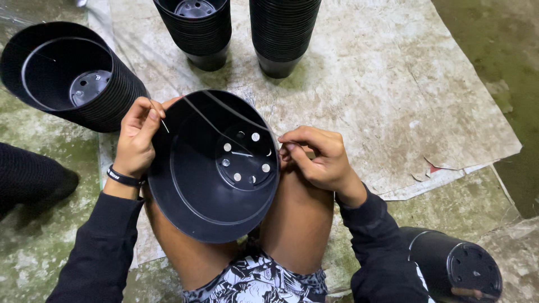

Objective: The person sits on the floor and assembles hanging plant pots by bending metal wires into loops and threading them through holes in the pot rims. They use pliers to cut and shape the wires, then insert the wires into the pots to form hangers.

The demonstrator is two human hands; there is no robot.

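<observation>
Left fingers (147,115): left hand (135,140) pinches a thin wire (164,124) at the pot rim.
Right fingers (292,147): right hand (317,157) curled, touching the pot's outer wall.
Black pot (191,185): frame centre, on the knees.

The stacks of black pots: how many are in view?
3 stacks: one lying on its side at upper left, two upright at the top edge, middle and right. Others may be out of frame.
</observation>
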